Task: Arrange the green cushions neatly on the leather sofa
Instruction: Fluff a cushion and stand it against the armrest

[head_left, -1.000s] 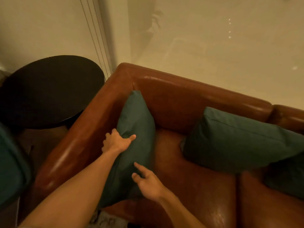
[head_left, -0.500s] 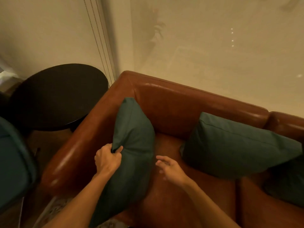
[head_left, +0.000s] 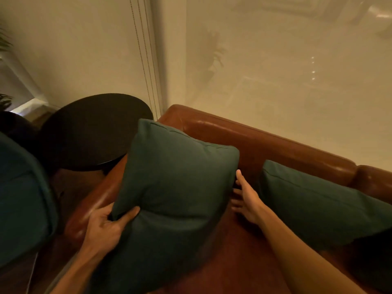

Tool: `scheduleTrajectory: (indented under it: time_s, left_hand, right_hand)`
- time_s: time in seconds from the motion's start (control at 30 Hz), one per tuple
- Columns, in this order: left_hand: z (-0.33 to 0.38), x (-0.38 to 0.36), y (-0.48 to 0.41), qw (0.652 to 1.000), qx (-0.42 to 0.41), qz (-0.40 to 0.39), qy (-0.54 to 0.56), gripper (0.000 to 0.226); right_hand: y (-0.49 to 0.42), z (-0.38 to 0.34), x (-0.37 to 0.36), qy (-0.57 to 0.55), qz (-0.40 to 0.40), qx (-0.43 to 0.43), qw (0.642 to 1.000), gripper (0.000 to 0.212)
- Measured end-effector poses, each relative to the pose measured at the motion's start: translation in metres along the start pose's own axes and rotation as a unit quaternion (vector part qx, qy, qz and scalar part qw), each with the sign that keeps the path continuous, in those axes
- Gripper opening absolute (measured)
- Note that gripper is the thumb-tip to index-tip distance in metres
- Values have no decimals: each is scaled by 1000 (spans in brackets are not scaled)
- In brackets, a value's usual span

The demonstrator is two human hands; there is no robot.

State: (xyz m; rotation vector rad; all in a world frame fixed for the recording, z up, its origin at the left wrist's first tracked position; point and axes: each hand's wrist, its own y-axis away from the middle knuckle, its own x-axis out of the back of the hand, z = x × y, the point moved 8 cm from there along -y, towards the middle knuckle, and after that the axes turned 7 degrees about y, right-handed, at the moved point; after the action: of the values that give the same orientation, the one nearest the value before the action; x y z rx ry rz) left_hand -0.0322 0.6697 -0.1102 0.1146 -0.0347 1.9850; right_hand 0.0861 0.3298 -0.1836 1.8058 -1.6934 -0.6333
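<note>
A dark green cushion stands raised and turned face-on at the left end of the brown leather sofa. My left hand grips its lower left corner, thumb on the front. My right hand rests with spread fingers against the cushion's right edge, some fingertips tucked behind it. A second green cushion leans on the sofa back to the right. A third dark cushion lies partly under it at the right edge.
A round black side table stands just left of the sofa arm. A teal upholstered seat fills the left edge. A glossy pale wall with hanging blind cords runs behind the sofa.
The left cushion has been lifted off the sofa arm and swung round to face me. My left hand slid to its lower corner; my right hand moved up onto its right edge.
</note>
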Motion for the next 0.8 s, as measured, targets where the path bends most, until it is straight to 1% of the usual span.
scheduleTrajectory:
  time_s: [0.03, 0.07, 0.1, 0.13, 0.17, 0.2, 0.23, 0.27, 0.3, 0.33, 0.4, 0.43, 0.5, 0.57, 0.6, 0.67, 0.7, 0.8]
  left_hand:
    - [-3, 9, 2, 1000, 1, -1, 6, 30]
    - [-3, 16, 6, 1000, 18, 5, 22, 19]
    - [-5, 21, 8, 1000, 13, -1, 27, 44]
    - [-4, 25, 11, 999, 20, 3, 29, 59]
    - [-5, 29, 11, 999, 23, 18, 40, 58]
    - [-3, 29, 14, 998, 32, 15, 42, 51]
    - [-6, 30, 15, 998, 37, 3, 44, 40]
    - [-5, 33, 16, 999, 40, 11, 33, 26]
    - [-8, 40, 15, 998, 46, 24, 19, 16]
    - [-17, 48, 14, 998, 56, 36, 16, 12]
    - [-28, 55, 15, 995, 87, 35, 33, 17]
    - [-31, 57, 16, 993, 101, 33, 42, 20]
    - [-36, 58, 17, 992, 109, 14, 66, 29]
    - [-39, 58, 20, 993, 111, -15, 36, 42]
    - [-47, 61, 20, 992, 124, -18, 8, 40]
    - [-57, 62, 26, 986, 161, -33, -10, 32]
    - [-60, 59, 30, 984, 172, -46, -7, 31]
    - [-84, 61, 45, 972, 208, -80, -74, 31]
  right_hand:
    - [-2, 0, -1, -16, -15, 0, 1000, 96]
    - [-2, -2, -2, -29, -29, 0, 999, 107]
    - [-4, -3, -3, -41, -40, 3, 998, 110]
    - [-5, -6, -5, -60, -53, 11, 997, 105]
    - [-6, -8, -7, -85, -64, 19, 994, 98]
    - [-6, -11, -10, -108, -76, 24, 991, 89]
    - [-4, -14, -13, -116, -84, 29, 989, 81]
    - [-2, -16, -16, -116, -86, 34, 989, 74]
    - [0, -19, -18, -106, -80, 42, 990, 71]
    - [2, -22, -19, -92, -65, 51, 992, 73]
    - [5, -31, -14, -64, -11, 74, 995, 77]
    - [8, -37, -11, -60, 12, 88, 994, 72]
    - [16, -51, -9, -70, 31, 119, 990, 52]
    - [24, -63, -9, -85, 34, 147, 985, 33]
    - [27, -69, -9, -87, 36, 160, 983, 28]
    - [33, -80, -12, -76, 40, 192, 978, 25]
    - [36, -85, -15, -65, 38, 209, 975, 25]
    - [45, -95, -29, -32, 19, 255, 966, 22]
